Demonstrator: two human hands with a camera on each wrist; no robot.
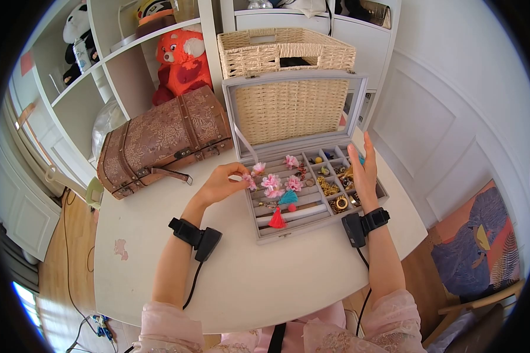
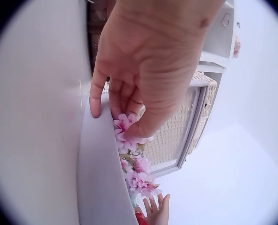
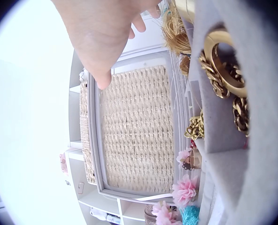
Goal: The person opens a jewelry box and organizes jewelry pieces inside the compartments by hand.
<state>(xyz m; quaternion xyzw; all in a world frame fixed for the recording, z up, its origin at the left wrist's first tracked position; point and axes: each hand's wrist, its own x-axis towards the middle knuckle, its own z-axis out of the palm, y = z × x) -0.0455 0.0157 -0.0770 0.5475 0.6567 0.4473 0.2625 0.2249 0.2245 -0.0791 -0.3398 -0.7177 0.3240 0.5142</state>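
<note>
A person's left hand [image 1: 221, 183] pinches a pink flower earring [image 1: 252, 179] at the left edge of the open grey jewellery box [image 1: 288, 230], right hand [image 1: 364, 170] flat-fingered over its right compartments, apparently mid-sorting; placing it next calls for a free slot.

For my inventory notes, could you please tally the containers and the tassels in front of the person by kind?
Grey jewellery box: 1
Brown chest: 1
Wicker basket: 1
Teal tassel: 1
Red tassel: 1
Total: 5
</note>
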